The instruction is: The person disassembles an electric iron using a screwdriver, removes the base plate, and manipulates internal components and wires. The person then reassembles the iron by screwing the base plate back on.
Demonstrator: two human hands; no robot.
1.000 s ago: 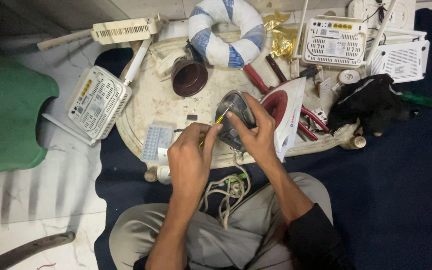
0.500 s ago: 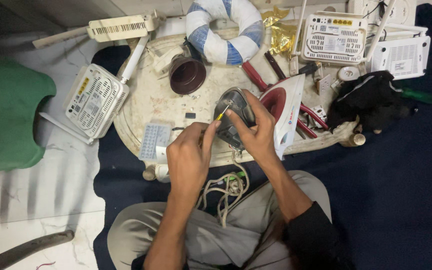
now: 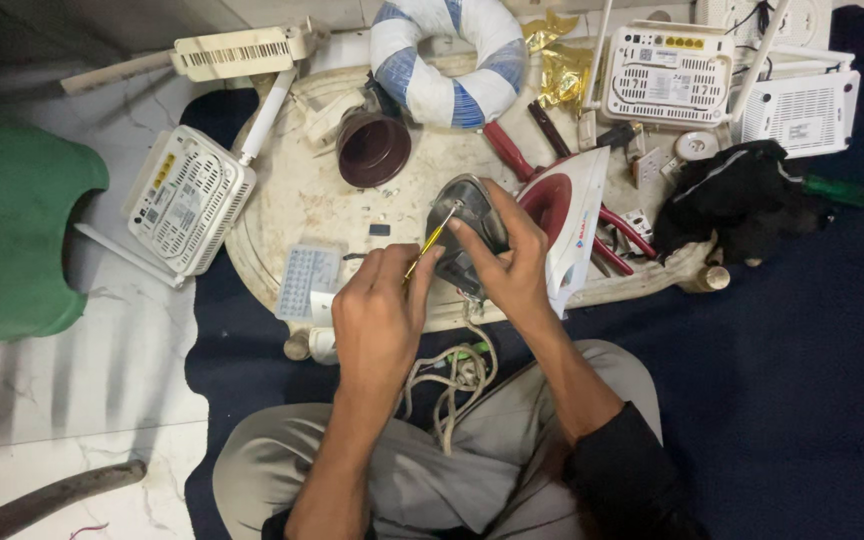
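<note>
Two hands meet over the round desk [image 3: 282, 200]. My left hand [image 3: 380, 318] pinches a thin screwdriver [image 3: 433, 243], its shaft slanting up-right into the grey iron base [image 3: 467, 225], which my right hand [image 3: 512, 262] grips from the right.

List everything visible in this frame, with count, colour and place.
table: 1, cream, round, centre
iron: 1, white and red, under right hand
screwdriver: 1, yellow, in left hand
routers: 4, white, left, top left, top right
ring: 1, blue and white, top
cup: 1, brown, on table
pliers: 1, red handles, beside iron
black cloth: 1, right
cord: 1, whitish, over lap
left hand: holds screwdriver
right hand: grips iron
</note>
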